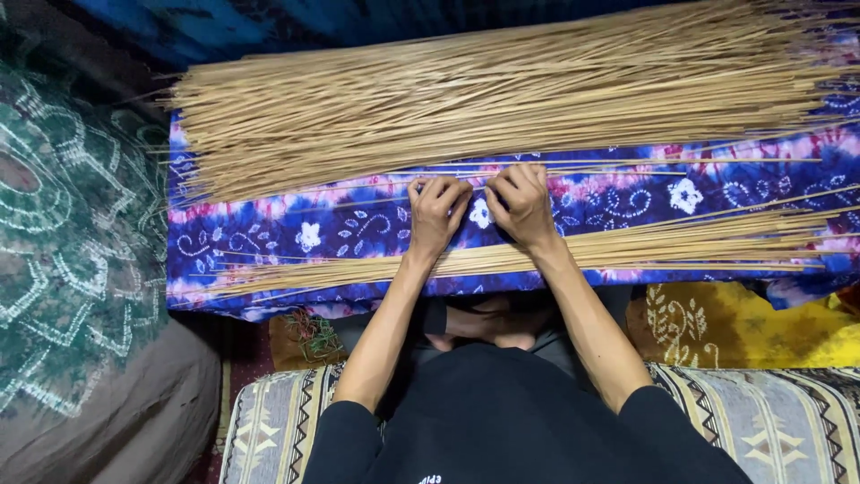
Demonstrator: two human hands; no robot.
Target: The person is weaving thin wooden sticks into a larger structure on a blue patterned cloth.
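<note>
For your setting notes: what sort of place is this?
Probably a home craft corner on the floor: a heap of sticks lies on a blue cloth, and a patterned cushion sits by the person.

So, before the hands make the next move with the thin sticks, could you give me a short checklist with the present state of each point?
1. Both hands on the work: left hand and right hand rest side by side on the blue patterned cloth. Ok.
2. Fingers curled down at the thin sticks near the big pile's edge. Ok.
3. How many sticks are pinched: cannot tell.
4. Big pile of sticks lies in one direction, ends roughly even at the left. Ok.
5. Smaller row of sticks lies apart, near the cloth's front edge, under the wrists. Ok.
6. Some single sticks stray across the cloth. Not ok.
</note>
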